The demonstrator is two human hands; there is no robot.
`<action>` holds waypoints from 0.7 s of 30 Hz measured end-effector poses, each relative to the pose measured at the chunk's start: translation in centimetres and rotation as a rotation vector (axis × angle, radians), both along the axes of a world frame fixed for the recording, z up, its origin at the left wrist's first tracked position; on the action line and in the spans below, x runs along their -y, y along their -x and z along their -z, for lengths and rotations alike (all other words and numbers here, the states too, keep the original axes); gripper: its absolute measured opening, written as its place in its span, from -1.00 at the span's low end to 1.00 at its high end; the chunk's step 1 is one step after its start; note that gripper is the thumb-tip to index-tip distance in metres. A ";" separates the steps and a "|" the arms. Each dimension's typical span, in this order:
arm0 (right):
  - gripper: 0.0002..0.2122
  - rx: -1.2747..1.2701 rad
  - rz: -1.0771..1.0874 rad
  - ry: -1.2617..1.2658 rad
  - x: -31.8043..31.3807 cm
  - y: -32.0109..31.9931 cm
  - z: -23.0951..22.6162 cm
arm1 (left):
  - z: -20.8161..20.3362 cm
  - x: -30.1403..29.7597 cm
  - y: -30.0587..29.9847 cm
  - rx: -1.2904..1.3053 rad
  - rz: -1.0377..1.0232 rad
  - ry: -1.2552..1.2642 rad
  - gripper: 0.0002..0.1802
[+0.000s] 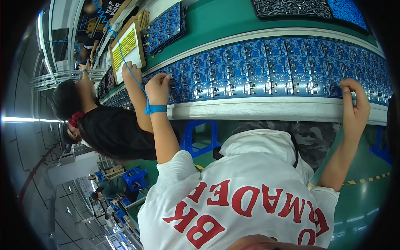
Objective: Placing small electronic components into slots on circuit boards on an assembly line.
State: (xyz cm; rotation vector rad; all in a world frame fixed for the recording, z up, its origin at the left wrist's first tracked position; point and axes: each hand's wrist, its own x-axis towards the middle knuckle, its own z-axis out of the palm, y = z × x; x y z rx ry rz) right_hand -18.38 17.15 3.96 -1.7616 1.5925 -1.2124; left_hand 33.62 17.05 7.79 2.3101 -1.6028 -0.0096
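A long row of blue circuit boards (233,68), crowded with small metal and blue parts, runs along the bench in front of me. My left hand (158,88) is closed at the near edge of the boards, left of the middle. Around its wrist sits a blue strap (156,109) with a coiled blue cord. Over at the right, my right hand (356,102) curls its fingertips together above the near edge of the row. Whatever either hand pinches, if anything, is too small or hidden to make out.
A pale metal rail (250,109) borders the row on my side. Beyond lie a stack of blue boards (164,27), a box with yellow parts (125,48), and trays of grey parts (291,8) and blue parts (346,12). At my left, a co-worker's hand (131,71) reaches beside the yellow parts.
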 end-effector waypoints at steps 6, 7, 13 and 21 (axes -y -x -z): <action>-0.91 0.016 0.022 0.055 0.0 -0.4 -0.4 | 0.3 0.3 0.0 0.027 0.020 -0.022 -0.81; -0.91 0.018 0.019 0.053 0.1 -0.6 -0.4 | 0.2 0.2 0.2 0.052 0.023 -0.005 -0.83; -0.91 0.018 0.016 0.064 0.1 -0.6 -0.2 | 0.4 0.3 0.0 0.214 0.064 -0.015 -0.84; -0.91 0.016 0.013 0.078 0.1 -0.5 -0.4 | 0.3 0.7 -0.1 0.253 0.101 -0.065 -0.77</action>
